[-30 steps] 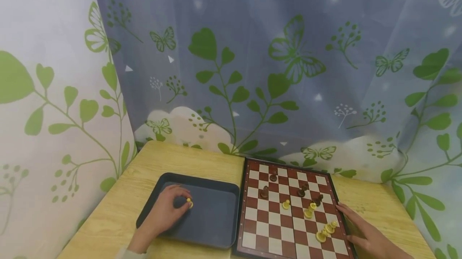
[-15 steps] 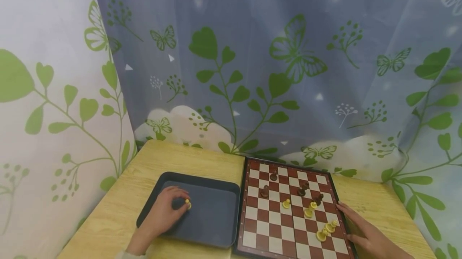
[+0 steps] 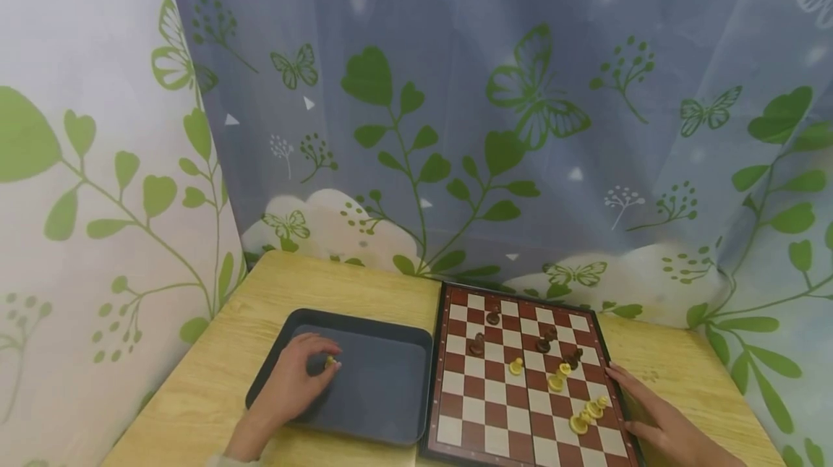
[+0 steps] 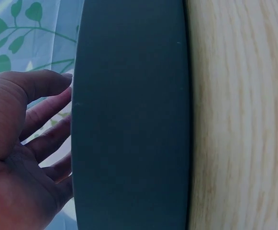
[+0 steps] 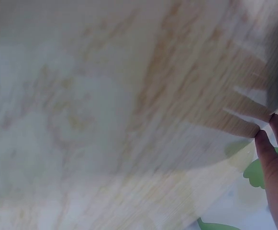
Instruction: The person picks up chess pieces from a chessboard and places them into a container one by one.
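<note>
In the head view, my left hand [image 3: 286,384] is over the dark tray [image 3: 384,387], thumb and index finger curved round a small yellow chess piece [image 3: 330,362], partly hidden by them. The left wrist view shows that hand [image 4: 28,143] beside the tray's wall [image 4: 129,115], which hides the fingertips. Fingers of my right hand [image 3: 667,416] rest extended at the right edge of the chessboard [image 3: 454,409]. In the right wrist view, fingertips of the right hand [image 5: 277,172] touch near a dark edge.
Several yellow pieces [image 3: 516,366] and several dark pieces [image 3: 477,344] stand or lie on the board, right of the tray. Both are on a wooden table [image 3: 364,290]. A patterned curtain [image 3: 455,127] hangs behind.
The left hand's fingertips and the yellow piece have shifted slightly left over the tray, and less of the piece shows. My right hand has stayed at the board's edge.
</note>
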{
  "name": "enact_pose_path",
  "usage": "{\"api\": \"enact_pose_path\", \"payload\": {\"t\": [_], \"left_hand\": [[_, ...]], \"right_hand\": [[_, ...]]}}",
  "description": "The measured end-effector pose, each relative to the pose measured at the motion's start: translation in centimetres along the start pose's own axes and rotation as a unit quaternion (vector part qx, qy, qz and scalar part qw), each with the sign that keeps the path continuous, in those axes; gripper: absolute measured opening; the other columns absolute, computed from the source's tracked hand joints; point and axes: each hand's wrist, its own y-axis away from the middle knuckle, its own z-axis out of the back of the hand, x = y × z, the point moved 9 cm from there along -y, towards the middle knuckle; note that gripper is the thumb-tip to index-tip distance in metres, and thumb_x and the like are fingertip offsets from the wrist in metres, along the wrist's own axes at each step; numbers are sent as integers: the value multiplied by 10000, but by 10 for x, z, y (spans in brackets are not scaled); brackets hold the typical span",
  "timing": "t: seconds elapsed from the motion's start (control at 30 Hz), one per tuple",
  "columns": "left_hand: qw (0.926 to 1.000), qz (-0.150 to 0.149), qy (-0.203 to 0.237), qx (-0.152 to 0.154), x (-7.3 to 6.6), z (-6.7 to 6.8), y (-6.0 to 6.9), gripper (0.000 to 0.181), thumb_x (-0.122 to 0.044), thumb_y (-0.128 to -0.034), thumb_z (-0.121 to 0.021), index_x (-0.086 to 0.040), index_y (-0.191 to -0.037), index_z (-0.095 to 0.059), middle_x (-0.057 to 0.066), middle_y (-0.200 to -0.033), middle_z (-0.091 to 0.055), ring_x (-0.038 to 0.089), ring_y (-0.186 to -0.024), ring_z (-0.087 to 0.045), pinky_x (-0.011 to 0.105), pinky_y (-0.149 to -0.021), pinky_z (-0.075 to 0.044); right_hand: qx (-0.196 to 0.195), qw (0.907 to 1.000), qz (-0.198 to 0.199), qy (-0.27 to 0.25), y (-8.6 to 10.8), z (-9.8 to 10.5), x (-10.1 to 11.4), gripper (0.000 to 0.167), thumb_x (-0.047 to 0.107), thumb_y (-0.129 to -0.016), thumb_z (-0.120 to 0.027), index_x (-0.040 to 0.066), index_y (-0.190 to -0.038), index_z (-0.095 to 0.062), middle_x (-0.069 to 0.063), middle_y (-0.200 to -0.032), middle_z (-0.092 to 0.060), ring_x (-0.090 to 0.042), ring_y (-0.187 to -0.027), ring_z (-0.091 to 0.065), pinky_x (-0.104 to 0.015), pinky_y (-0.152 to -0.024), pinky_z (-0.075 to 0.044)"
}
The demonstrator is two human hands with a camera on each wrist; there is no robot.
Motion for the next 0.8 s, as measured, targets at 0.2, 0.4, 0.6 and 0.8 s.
{"api": "enact_pose_path", "payload": {"t": [0.2, 0.4, 0.6, 0.8], "left_hand": [[9999, -59, 79, -75, -4, 3, 2, 176, -19, -831, -814, -112, -975, -771, -8, -1055, -750, 349, -1165, -612, 600, -1032, -451], [9998, -82, 150, -137, -7, 4, 5, 168, -22, -837, -808, -107, -977, -773, 33, -1068, -752, 354, -1154, -617, 612, -1013, -457], [9990, -247, 227, -286, -14, 3, 5, 185, -7, -826, -809, -106, -978, -771, 38, -1062, -749, 324, -1116, -630, 596, -985, -473], [9982, -317, 401, -308, -19, -3, 4, 193, -3, -831, -800, -135, -969, -773, 31, -1057, -752, 358, -1134, -625, 625, -1008, -446]], "right_hand": [[36, 9999, 79, -81, -1, -1, -1, 734, 219, -973, -669, 71, -1593, -306, 390, -1502, -95, 367, -1249, -53, -762, -891, -420], [-62, 9994, 233, 253, 1, -1, 2, 741, 226, -976, -671, 81, -1600, -300, 396, -1520, -79, 350, -1275, -47, -696, -884, -468], [-199, 9959, 394, 792, 2, 3, 7, 747, 211, -963, -690, 91, -1597, -314, 348, -1571, -82, 319, -1319, -40, -530, -863, -535], [-162, 9969, 348, 681, 2, 1, 8, 747, 218, -970, -682, 92, -1602, -304, 345, -1573, -81, 322, -1313, -35, -575, -876, -521]]}}
